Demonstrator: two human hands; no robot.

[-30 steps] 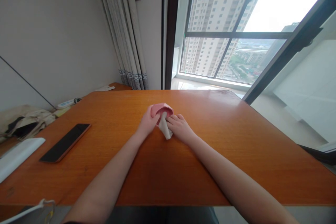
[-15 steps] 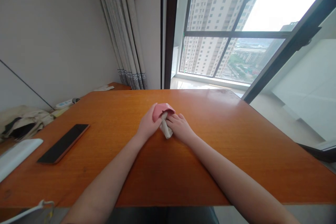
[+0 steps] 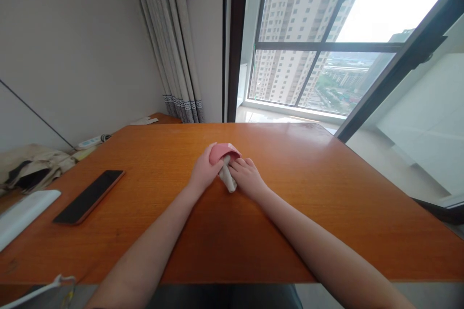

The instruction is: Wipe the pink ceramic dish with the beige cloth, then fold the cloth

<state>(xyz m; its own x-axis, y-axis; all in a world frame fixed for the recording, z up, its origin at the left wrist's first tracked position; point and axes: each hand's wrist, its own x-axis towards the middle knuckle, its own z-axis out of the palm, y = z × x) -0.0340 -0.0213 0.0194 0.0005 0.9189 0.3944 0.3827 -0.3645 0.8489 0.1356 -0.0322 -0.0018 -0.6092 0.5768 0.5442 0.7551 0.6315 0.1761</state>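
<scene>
A small pink bowl (image 3: pixel 222 151) is tipped on its side over the middle of the table, its opening facing me. My left hand (image 3: pixel 205 168) grips it from the left, thumb near the front rim. A whitish cloth (image 3: pixel 228 179) is partly tucked into the opening, and its loose end hangs toward me. My right hand (image 3: pixel 249 177) presses the cloth at the bowl's right side, its fingertips reaching in under the rim. The rim and the cloth hide part of those fingers.
On the wooden table (image 3: pixel 319 193), a dark phone (image 3: pixel 90 197) lies to the left, beside a white object (image 3: pixel 27 215) at the edge. Crumpled fabric (image 3: pixel 29 166) and a power strip (image 3: pixel 90 142) are at the far left. A white cable (image 3: pixel 39 290) crosses the near left corner.
The bowl and the cloth have shifted very slightly left with both hands. Both hands keep the same hold.
</scene>
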